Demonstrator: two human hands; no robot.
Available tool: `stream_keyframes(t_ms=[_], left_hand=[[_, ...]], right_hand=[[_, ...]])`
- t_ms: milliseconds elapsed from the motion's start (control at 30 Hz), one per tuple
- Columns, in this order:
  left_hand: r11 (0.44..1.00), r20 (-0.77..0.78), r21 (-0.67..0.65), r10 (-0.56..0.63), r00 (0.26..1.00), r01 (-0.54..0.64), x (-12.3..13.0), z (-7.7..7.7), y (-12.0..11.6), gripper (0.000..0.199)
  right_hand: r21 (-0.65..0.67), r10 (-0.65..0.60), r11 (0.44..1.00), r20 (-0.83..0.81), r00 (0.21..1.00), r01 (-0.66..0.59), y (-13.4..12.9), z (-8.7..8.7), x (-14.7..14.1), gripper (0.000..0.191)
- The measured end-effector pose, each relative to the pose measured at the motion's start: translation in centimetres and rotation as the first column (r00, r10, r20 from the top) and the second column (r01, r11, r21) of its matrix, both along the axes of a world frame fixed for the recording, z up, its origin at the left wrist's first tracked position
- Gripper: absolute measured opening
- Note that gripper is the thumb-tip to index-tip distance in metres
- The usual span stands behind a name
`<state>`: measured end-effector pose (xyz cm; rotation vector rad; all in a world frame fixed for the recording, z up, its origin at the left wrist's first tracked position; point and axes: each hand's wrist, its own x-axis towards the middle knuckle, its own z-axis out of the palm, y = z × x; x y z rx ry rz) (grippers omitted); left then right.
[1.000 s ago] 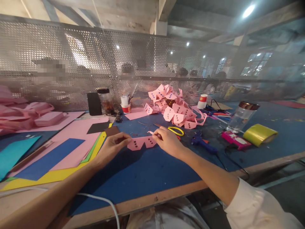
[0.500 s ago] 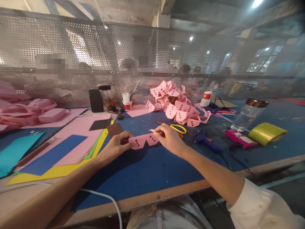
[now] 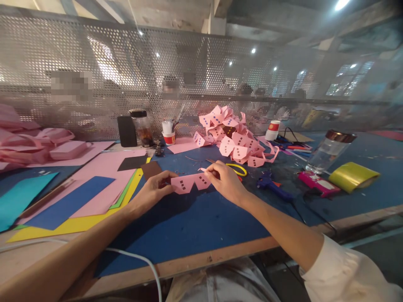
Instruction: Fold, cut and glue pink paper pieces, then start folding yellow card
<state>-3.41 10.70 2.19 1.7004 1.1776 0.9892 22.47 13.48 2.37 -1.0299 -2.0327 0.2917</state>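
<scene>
Between my hands is a pink paper mask with a V-shaped notch in its lower edge and small dark squares on both halves. My left hand is closed on its left end, thumb in front. My right hand pinches near the right end, and a thin pink tip pokes up beside the fingertips; whether it belongs to the mask I cannot tell. Beyond them, similar notched pink pieces lie in a heap, some dotted blue. Yellow-handled scissors rest behind my right hand.
Coloured sheets, among them a blue strip, cover the left side. A blue glue gun, a magenta tool, a yellow-green roll and a clear bottle stand or lie on the right. A white cable crosses the front edge.
The mask has shifted very slightly to the right and up and sits a little flatter between my hands. Both hands keep their hold; the other things stay in place.
</scene>
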Motion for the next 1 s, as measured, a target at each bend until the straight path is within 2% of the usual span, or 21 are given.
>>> stream_keyframes(t_ms=[200, 467, 1000], left_hand=[[0.999, -0.008, 0.011, 0.030, 1.000, -0.030, 0.12, 0.30, -0.15, 0.023], [0.998, -0.123, 0.059, 0.003, 0.992, 0.004, 0.15, -0.10, -0.05, 0.022], [1.000, -0.117, 0.019, -0.007, 0.993, 0.010, 0.00, -0.50, 0.16, 0.026]], right_hand=[[-0.014, 0.009, 1.000, -0.006, 1.000, -0.009, 0.00, 0.03, -0.03, 0.017], [-0.021, 0.051, 0.998, -0.023, 0.998, -0.052, -0.24, -0.07, -0.28, 0.017], [-0.028, 0.053, 0.998, -0.004, 0.999, -0.053, -0.30, 0.01, -0.38, 0.018]])
